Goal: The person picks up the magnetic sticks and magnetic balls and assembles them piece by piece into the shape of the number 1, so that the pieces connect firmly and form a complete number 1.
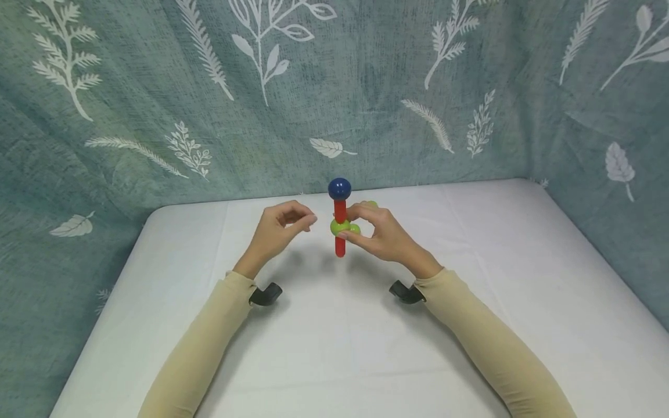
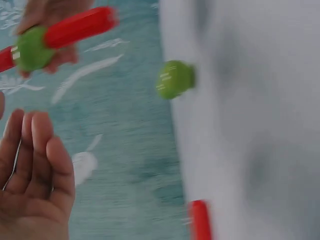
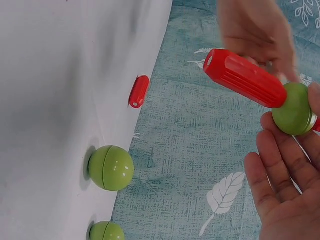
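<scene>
My right hand (image 1: 384,235) pinches a green ball (image 1: 338,228) between thumb and fingers. Red rods (image 1: 340,247) stick out above and below this ball, and a dark blue ball (image 1: 340,188) caps the upper one, so the toy piece stands upright in the air. To its left, my left hand (image 1: 274,229) holds nothing; its fingers are loosely bent, thumb tip close to the fingertips. The right wrist view shows the lower red rod (image 3: 245,77) with grooved sides, joined to the gripped green ball (image 3: 291,109).
Two loose green balls (image 3: 111,168) (image 3: 106,232) and a short red rod (image 3: 139,91) lie on the white-covered table (image 1: 324,348). A patterned green-blue cloth (image 1: 366,122) hangs behind. Black wrist mounts (image 1: 266,294) stick out from both sleeves.
</scene>
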Demonstrator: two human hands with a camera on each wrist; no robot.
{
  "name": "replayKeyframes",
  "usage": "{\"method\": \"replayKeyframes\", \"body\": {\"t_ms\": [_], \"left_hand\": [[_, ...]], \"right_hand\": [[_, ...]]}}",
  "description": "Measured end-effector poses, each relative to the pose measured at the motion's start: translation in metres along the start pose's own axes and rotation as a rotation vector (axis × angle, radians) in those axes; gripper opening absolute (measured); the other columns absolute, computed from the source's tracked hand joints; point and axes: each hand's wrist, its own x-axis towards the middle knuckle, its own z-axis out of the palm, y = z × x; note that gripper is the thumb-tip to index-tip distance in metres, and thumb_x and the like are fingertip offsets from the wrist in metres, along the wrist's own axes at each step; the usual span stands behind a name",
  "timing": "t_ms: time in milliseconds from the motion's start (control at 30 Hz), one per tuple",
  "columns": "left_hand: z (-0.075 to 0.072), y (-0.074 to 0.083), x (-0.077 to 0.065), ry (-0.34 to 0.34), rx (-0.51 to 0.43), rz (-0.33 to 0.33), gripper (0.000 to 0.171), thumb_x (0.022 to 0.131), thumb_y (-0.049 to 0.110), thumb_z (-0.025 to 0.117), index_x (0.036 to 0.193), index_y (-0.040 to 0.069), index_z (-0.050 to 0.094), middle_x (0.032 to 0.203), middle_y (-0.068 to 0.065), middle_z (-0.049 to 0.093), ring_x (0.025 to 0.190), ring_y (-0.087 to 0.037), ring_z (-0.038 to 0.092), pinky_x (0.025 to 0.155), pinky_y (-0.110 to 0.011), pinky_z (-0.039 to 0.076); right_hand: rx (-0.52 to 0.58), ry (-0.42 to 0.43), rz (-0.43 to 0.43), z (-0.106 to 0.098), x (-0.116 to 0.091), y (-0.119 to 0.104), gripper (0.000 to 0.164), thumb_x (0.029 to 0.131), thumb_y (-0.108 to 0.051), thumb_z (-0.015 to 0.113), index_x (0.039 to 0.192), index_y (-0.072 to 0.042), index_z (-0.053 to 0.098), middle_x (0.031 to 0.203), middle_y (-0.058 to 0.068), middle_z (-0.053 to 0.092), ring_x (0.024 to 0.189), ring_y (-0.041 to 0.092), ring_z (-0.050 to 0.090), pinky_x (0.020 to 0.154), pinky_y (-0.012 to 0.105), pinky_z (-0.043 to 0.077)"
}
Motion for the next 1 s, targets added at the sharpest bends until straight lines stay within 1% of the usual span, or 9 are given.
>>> {"method": "replayKeyframes", "body": {"t_ms": [100, 167, 267, 400, 500, 600, 767, 933, 1000], "left_hand": [[-0.005, 0.016, 0.009, 0.068, 0.017, 0.075, 0.015, 0.092, 0.007, 0.067, 0.105, -0.001, 0.068, 0.097, -0.014, 0.069, 0.079, -0.012, 0.065, 0.076, -0.026, 0.056], [-0.007, 0.025, 0.014, 0.079, 0.022, 0.131, 0.021, 0.092, 0.006, 0.068, 0.111, -0.001, 0.067, 0.099, -0.014, 0.068, 0.083, -0.013, 0.065, 0.078, -0.026, 0.056], [-0.007, 0.036, 0.023, 0.066, 0.033, 0.211, 0.029, 0.089, 0.003, 0.07, 0.118, 0.001, 0.066, 0.105, -0.013, 0.066, 0.091, -0.017, 0.065, 0.083, -0.026, 0.054], [-0.004, 0.044, 0.032, 0.01, 0.034, 0.292, 0.039, 0.086, -0.001, 0.072, 0.124, 0.001, 0.064, 0.11, -0.015, 0.066, 0.098, -0.026, 0.065, 0.084, -0.029, 0.056], [0.0, 0.045, 0.035, -0.028, 0.039, 0.314, 0.043, 0.085, -0.001, 0.073, 0.127, 0.002, 0.063, 0.111, -0.014, 0.067, 0.1, -0.023, 0.066, 0.082, -0.03, 0.056], [0.002, 0.045, 0.036, -0.051, 0.038, 0.312, 0.045, 0.084, 0.0, 0.074, 0.128, 0.003, 0.062, 0.11, -0.012, 0.068, 0.098, -0.018, 0.065, 0.082, -0.031, 0.056], [0.003, 0.046, 0.036, -0.063, 0.04, 0.292, 0.045, 0.084, 0.0, 0.075, 0.128, 0.002, 0.062, 0.107, -0.011, 0.07, 0.093, -0.017, 0.066, 0.081, -0.031, 0.056], [0.003, 0.047, 0.036, -0.065, 0.048, 0.27, 0.043, 0.085, 0.002, 0.075, 0.126, 0.005, 0.064, 0.104, -0.01, 0.071, 0.088, -0.017, 0.065, 0.08, -0.03, 0.055], [0.003, 0.047, 0.037, -0.066, 0.051, 0.263, 0.042, 0.085, 0.003, 0.075, 0.126, 0.006, 0.065, 0.104, -0.01, 0.07, 0.088, -0.017, 0.065, 0.08, -0.03, 0.055]], "right_hand": [[-0.004, -0.003, 0.002, 0.0, 0.001, -0.001, 0.023, 0.084, -0.014, 0.078, 0.104, -0.008, 0.07, 0.1, 0.001, 0.072, 0.097, 0.017, 0.062, 0.089, 0.038, 0.049], [-0.009, -0.007, 0.007, 0.0, 0.0, -0.001, 0.023, 0.084, -0.014, 0.078, 0.104, -0.008, 0.07, 0.1, 0.001, 0.072, 0.098, 0.017, 0.062, 0.089, 0.038, 0.049], [-0.009, -0.016, 0.014, 0.0, 0.0, -0.001, 0.023, 0.084, -0.014, 0.078, 0.105, -0.008, 0.069, 0.1, 0.001, 0.072, 0.098, 0.017, 0.062, 0.089, 0.038, 0.05], [0.005, -0.025, 0.018, 0.001, -0.001, 0.0, 0.024, 0.085, -0.014, 0.077, 0.106, -0.007, 0.069, 0.101, 0.002, 0.072, 0.098, 0.017, 0.063, 0.089, 0.039, 0.051], [0.017, -0.03, 0.023, 0.001, -0.001, -0.001, 0.024, 0.085, -0.013, 0.077, 0.107, -0.007, 0.07, 0.101, 0.002, 0.072, 0.098, 0.017, 0.063, 0.089, 0.039, 0.052], [0.023, -0.035, 0.028, 0.001, -0.001, -0.001, 0.024, 0.085, -0.013, 0.077, 0.107, -0.007, 0.07, 0.101, 0.002, 0.072, 0.098, 0.017, 0.063, 0.089, 0.038, 0.052], [0.031, -0.038, 0.02, 0.002, 0.0, 0.002, 0.023, 0.085, -0.012, 0.077, 0.106, -0.007, 0.069, 0.099, 0.002, 0.071, 0.096, 0.016, 0.062, 0.088, 0.042, 0.052], [0.028, -0.037, 0.016, 0.004, -0.001, 0.002, 0.023, 0.084, -0.012, 0.078, 0.105, -0.007, 0.069, 0.097, 0.001, 0.071, 0.095, 0.015, 0.061, 0.089, 0.038, 0.051], [0.028, -0.038, 0.016, 0.004, -0.001, 0.001, 0.024, 0.084, -0.011, 0.078, 0.105, -0.006, 0.069, 0.096, 0.001, 0.071, 0.094, 0.015, 0.061, 0.088, 0.039, 0.051]]}}
